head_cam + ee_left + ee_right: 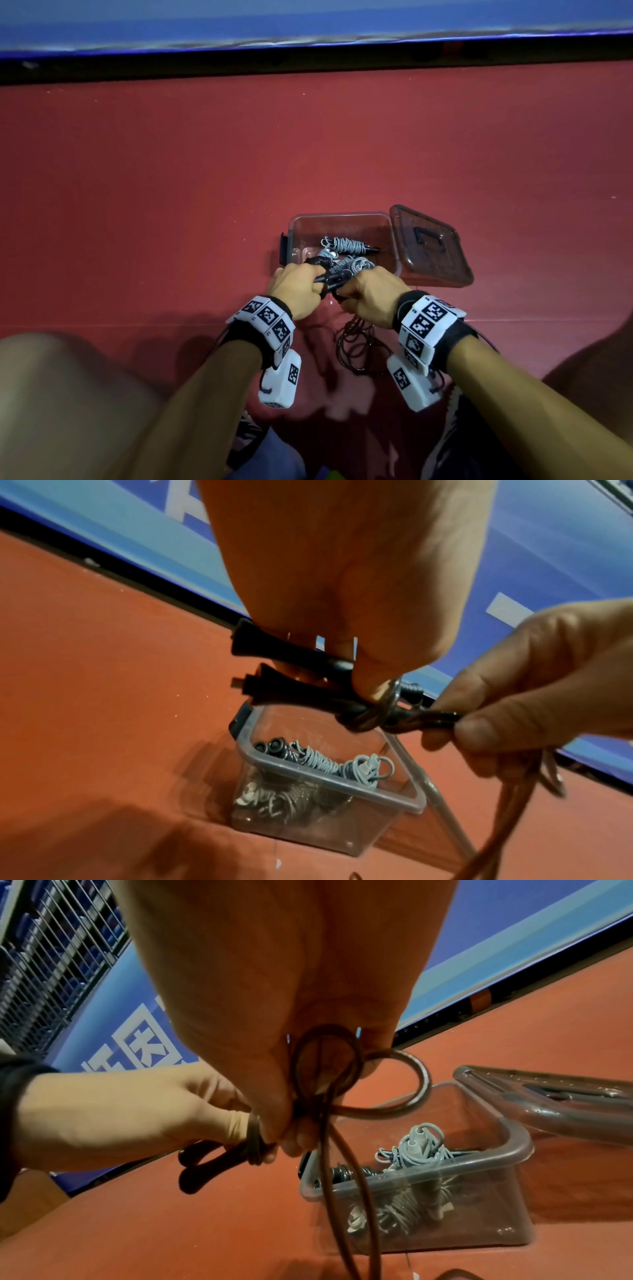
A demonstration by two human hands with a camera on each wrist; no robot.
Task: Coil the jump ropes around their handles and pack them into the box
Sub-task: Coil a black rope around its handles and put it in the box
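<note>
L hand (301, 291) fingers gripping blk handles (291, 664), R hand (371, 296) fingers pinching rope (342, 1177), above box (342, 219)

Dim, warm-tinted, wide-angle warp, soft shadows

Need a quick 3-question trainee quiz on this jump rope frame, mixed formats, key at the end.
1. True or false: the clear box already holds coiled grey ropes.
2. Multiple choice: where is the box lid? A) snapped shut on the box B) off, lying to the right of the box C) in the left hand
3. Fill in: the left hand grips the two black ___ while the right hand winds the dark rope around them.

Key: 1 true; 2 B; 3 handles. Most of the dark rope is not yet wound: loose loops lie on the red floor below the hands.
</note>
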